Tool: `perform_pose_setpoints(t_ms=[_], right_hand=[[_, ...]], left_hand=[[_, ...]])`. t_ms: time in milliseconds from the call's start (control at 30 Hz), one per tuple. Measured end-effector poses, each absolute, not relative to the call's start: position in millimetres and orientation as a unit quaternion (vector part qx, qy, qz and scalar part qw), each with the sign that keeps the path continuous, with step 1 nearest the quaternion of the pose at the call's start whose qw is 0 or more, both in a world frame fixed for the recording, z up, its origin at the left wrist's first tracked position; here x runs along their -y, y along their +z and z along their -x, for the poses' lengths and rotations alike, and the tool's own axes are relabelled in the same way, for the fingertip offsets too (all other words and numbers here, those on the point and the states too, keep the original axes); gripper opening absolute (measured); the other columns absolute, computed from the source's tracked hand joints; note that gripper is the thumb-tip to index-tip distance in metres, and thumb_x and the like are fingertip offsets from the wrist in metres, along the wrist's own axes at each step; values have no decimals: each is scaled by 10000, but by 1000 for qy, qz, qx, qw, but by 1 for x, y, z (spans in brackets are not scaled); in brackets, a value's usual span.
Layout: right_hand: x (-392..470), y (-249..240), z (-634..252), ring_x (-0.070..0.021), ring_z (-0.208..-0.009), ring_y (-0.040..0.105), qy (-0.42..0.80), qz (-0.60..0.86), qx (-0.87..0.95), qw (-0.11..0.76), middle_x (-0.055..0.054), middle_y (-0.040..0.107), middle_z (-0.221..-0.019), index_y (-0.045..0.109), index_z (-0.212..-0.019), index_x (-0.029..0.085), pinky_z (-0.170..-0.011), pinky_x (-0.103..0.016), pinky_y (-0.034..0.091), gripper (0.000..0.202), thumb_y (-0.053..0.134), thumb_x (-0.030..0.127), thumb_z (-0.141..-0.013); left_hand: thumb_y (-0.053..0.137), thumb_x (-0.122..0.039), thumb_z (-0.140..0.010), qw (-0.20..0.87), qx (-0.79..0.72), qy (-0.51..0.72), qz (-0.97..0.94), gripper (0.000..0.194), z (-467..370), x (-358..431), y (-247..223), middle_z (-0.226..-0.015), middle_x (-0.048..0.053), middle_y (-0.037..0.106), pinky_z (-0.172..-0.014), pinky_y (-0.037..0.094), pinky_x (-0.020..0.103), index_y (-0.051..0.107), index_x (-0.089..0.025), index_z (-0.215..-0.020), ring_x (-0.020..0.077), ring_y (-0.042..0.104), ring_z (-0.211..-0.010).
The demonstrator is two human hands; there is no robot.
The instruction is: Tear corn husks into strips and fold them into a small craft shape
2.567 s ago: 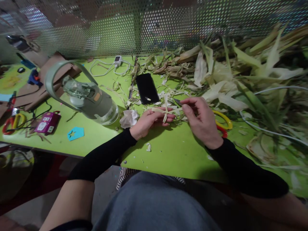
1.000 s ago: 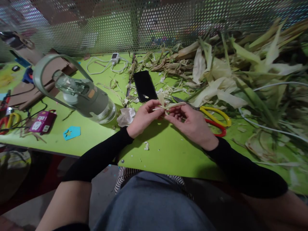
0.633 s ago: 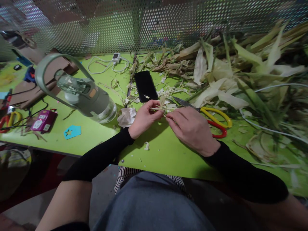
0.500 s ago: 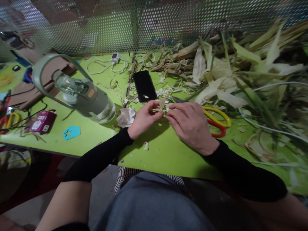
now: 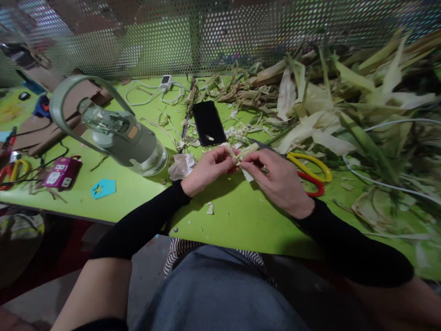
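Between my two hands is a small piece of pale corn husk [image 5: 248,150], with strips sticking out above and below the fingers. My left hand [image 5: 212,169] pinches it from the left, thumb against forefinger. From the right, my right hand [image 5: 277,181] grips it with thumb and fingertips; the exact fold at the fingertips is partly hidden. Scissors with yellow and red handles [image 5: 312,166] lie just beyond my right hand, their blades partly covered by it. A crumpled white paper [image 5: 181,166] sits beside my left wrist.
A black phone [image 5: 208,122] lies behind my hands. Corn husks [image 5: 320,124] heap up at the right, crossed by a white cable [image 5: 386,186]. At left stand a green water bottle [image 5: 124,133], a purple power adapter [image 5: 62,172] and a blue paper cutout [image 5: 104,188]. Perforated metal screen [image 5: 165,41] borders the back.
My right hand has turned and shifted slightly, its fingers now lower on the husk. More of the husk strips shows, above and below the fingertips. My left hand stays nearly in place.
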State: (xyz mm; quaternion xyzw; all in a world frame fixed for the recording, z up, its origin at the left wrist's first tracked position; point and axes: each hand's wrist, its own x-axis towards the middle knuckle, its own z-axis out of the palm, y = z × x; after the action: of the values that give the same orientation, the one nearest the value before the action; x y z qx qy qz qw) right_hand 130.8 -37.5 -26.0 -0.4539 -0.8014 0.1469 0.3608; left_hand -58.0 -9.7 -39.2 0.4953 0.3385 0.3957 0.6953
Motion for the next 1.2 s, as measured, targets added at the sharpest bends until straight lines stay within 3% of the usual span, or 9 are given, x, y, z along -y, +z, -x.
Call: perform_pose_setpoints(t_ms=[100, 200, 300, 467, 667, 800, 933, 1200], right_hand=[[35, -25, -132, -193, -712, 660, 274, 474, 745, 382, -28, 735, -846, 672, -911, 241, -627, -336, 516, 171, 639, 403, -956], [34, -26, -132, -191, -716, 666, 307, 485, 720, 390, -24, 737, -847, 682, -914, 236, -625, -332, 519, 192, 659, 424, -939], [35, -27, -132, -200, -735, 674, 255, 485, 744, 384, -31, 737, -866, 690, -973, 237, -662, -353, 537, 148, 633, 373, -959], [34, -28, -135, -263, -985, 691, 56, 409, 835, 363, -90, 744, -1070, 686, -1165, 257, -835, -429, 563, 215, 571, 226, -987], [31, -24, -142, -273, -929, 690, -97, 347, 870, 336, -98, 754, -1078, 725, -1130, 244, -769, -418, 535, 192, 633, 210, -964], [30, -19, -147, -292, -1028, 689, -79, 348, 882, 309, -56, 764, -1152, 740, -1113, 318, -816, -449, 508, 189, 651, 249, -961], [27, -17, -149, -269, -995, 703, -52, 353, 886, 297, -14, 790, -1095, 746, -1062, 347, -804, -448, 497, 141, 647, 305, -970], [29, -22, -143, -260, -918, 722, -59, 344, 866, 358, -37, 803, -1034, 755, -1009, 298, -772, -440, 506, 124, 652, 254, -957]], left_hand=[[735, -243, -844, 725, -323, 367, -485, 181, 59, 10, -37, -769, -28, 653, -688, 479, 223, 605, -146, -926, 75, 650, -697], [786, -267, -799, 733, -324, 359, -478, 254, 58, 10, -36, -768, -26, 662, -716, 489, 230, 608, -150, -937, 86, 667, -728], [793, -235, -784, 732, -344, 372, -456, 267, 57, 11, -36, -742, -33, 663, -735, 497, 238, 610, -153, -961, 87, 664, -716], [687, -136, -845, 749, -363, 393, -390, 139, 55, 12, -32, -758, -27, 672, -750, 513, 250, 610, -138, -960, 73, 658, -676], [708, -135, -838, 749, -372, 376, -400, 120, 55, 11, -31, -747, -37, 659, -761, 507, 249, 607, -137, -904, 63, 644, -666], [716, -130, -845, 764, -368, 353, -396, 107, 57, 11, -31, -731, -30, 657, -715, 495, 223, 611, -127, -867, 55, 640, -657], [726, -115, -843, 788, -375, 345, -346, 123, 59, 11, -30, -747, -21, 663, -679, 492, 206, 604, -128, -845, 55, 647, -669], [794, -144, -792, 818, -344, 342, -308, 165, 57, 11, -35, -756, -9, 671, -640, 487, 192, 636, -130, -833, 64, 634, -677]])
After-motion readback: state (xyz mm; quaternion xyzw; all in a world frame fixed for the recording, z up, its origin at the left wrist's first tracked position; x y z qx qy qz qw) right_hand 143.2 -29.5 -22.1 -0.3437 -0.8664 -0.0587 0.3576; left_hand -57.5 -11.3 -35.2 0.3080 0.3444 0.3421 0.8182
